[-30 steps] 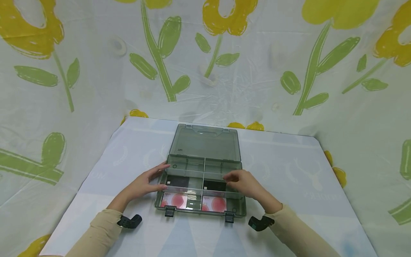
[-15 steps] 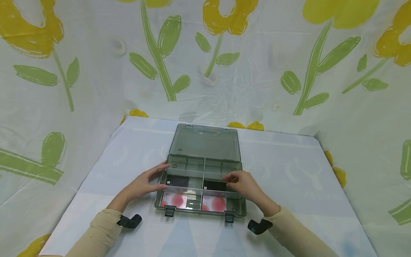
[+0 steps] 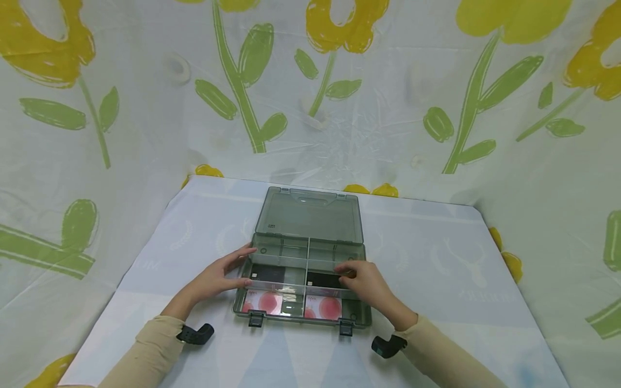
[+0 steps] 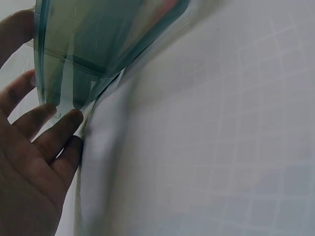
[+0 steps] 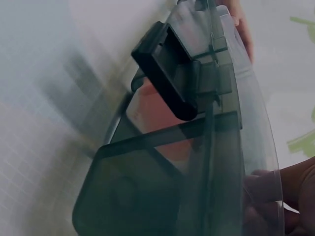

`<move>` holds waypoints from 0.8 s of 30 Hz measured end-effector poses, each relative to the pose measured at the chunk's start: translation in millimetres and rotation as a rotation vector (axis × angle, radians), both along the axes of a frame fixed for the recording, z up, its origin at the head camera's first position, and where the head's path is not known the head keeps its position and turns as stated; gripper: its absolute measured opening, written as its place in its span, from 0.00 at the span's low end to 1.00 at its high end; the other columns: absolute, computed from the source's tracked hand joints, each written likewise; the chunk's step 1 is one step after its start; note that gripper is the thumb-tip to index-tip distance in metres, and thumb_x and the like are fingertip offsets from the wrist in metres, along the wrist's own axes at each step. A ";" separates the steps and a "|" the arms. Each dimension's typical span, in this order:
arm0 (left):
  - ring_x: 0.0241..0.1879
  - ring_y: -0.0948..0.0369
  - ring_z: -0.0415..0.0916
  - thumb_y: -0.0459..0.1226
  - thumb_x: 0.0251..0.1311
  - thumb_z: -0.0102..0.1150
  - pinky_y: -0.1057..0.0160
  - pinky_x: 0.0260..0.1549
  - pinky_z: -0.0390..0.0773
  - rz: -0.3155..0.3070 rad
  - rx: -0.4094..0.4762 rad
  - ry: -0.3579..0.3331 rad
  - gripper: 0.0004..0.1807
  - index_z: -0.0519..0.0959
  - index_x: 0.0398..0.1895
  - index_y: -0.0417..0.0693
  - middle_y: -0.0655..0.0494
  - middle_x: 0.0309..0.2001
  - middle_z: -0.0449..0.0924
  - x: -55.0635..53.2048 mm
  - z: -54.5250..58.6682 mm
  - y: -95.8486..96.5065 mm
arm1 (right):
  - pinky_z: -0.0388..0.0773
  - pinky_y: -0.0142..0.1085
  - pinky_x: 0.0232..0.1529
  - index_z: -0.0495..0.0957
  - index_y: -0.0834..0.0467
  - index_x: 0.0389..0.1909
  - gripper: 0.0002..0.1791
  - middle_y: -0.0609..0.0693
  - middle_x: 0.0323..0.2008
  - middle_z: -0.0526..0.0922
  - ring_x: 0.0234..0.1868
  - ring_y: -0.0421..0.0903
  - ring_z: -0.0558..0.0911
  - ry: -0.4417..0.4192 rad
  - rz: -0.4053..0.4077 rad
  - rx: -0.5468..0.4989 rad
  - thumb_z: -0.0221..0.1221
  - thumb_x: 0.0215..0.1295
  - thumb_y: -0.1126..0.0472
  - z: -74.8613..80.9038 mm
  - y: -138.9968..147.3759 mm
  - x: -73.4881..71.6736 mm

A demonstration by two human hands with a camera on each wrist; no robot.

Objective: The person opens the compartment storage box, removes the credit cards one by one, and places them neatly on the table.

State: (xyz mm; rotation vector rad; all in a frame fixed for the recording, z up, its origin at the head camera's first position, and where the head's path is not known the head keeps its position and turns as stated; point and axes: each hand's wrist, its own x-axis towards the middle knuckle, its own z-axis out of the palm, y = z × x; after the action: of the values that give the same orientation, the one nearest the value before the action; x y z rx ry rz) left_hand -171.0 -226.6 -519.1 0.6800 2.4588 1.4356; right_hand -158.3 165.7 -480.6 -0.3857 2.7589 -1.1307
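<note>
A grey-green translucent compartment box (image 3: 359, 318) lies with its lid (image 3: 310, 215) folded back. Two black cards sit in the middle row, the left one (image 3: 268, 274) and the right one (image 3: 321, 280). The front row holds two white cards with pink circles, one left (image 3: 268, 303) and one right (image 3: 329, 308). My left hand (image 3: 220, 277) rests its spread fingers against the box's left side. My right hand (image 3: 364, 280) reaches into the right middle compartment, fingers bent at the right end of the black card. Whether they pinch it is hidden.
Clear dividers (image 3: 271, 284) split the box into several compartments. Two dark latches hang at its front edge, the left one (image 3: 256, 319) and the right one (image 3: 345, 327). The pale patterned table (image 3: 427, 258) meets a flowered curtain (image 3: 378, 134) behind the box.
My right hand has shifted slightly left over the right end of the black card, its forearm moving left too. My left hand and the box look unchanged.
</note>
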 end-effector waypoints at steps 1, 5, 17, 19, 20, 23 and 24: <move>0.74 0.38 0.57 0.43 0.61 0.72 0.41 0.71 0.59 0.000 -0.001 0.001 0.42 0.64 0.77 0.46 0.42 0.80 0.50 0.1 -0.5 -0.2 | 0.86 0.38 0.38 0.88 0.56 0.44 0.11 0.49 0.42 0.89 0.40 0.45 0.87 0.005 0.011 0.016 0.66 0.63 0.71 -0.3 -0.5 -0.6; 0.75 0.38 0.56 0.43 0.61 0.72 0.41 0.71 0.59 0.002 -0.004 -0.005 0.42 0.64 0.77 0.47 0.41 0.80 0.50 0.7 -0.6 0.2 | 0.86 0.39 0.39 0.89 0.55 0.43 0.11 0.48 0.42 0.89 0.41 0.44 0.86 0.017 0.041 0.060 0.66 0.64 0.71 -2.2 -1.4 -2.8; 0.74 0.37 0.56 0.44 0.61 0.72 0.39 0.71 0.59 0.008 -0.008 -0.004 0.42 0.64 0.77 0.48 0.42 0.80 0.50 1.8 3.3 1.4 | 0.86 0.37 0.38 0.90 0.54 0.40 0.11 0.47 0.41 0.89 0.40 0.43 0.86 0.008 0.027 0.042 0.65 0.64 0.73 -1.0 -1.9 -4.5; 0.74 0.37 0.57 0.44 0.61 0.72 0.39 0.71 0.60 0.006 -0.006 0.000 0.42 0.64 0.77 0.47 0.42 0.80 0.50 1.7 3.5 1.4 | 0.86 0.37 0.38 0.90 0.55 0.40 0.11 0.47 0.41 0.89 0.40 0.44 0.86 0.015 0.024 0.034 0.65 0.64 0.73 -0.8 -1.7 -3.8; 0.74 0.37 0.57 0.43 0.61 0.72 0.39 0.71 0.60 0.005 -0.005 0.001 0.42 0.64 0.77 0.47 0.41 0.80 0.50 1.8 3.5 1.4 | 0.86 0.37 0.38 0.90 0.55 0.39 0.11 0.47 0.41 0.89 0.40 0.44 0.86 0.014 0.023 0.028 0.65 0.64 0.73 -0.6 -1.4 -3.5; 0.74 0.37 0.57 0.43 0.61 0.72 0.39 0.71 0.60 0.004 0.000 0.001 0.42 0.64 0.77 0.46 0.42 0.80 0.50 1.8 3.6 1.0 | 0.86 0.37 0.36 0.90 0.55 0.40 0.11 0.47 0.40 0.89 0.39 0.44 0.86 0.020 0.022 0.013 0.65 0.64 0.73 0.0 -0.9 -2.5; 0.74 0.37 0.57 0.43 0.61 0.72 0.39 0.71 0.60 0.006 0.000 0.000 0.43 0.64 0.77 0.46 0.42 0.80 0.50 1.9 3.7 0.8 | 0.85 0.36 0.36 0.90 0.55 0.40 0.11 0.47 0.41 0.89 0.39 0.44 0.86 0.020 0.023 0.010 0.65 0.64 0.72 0.3 -0.7 -2.4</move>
State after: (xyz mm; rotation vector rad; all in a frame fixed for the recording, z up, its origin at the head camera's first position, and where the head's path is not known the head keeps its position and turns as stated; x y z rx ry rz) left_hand -169.1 -225.8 -515.4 0.6731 2.4624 1.4376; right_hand -160.7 165.0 -480.3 -0.4294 2.7692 -1.1129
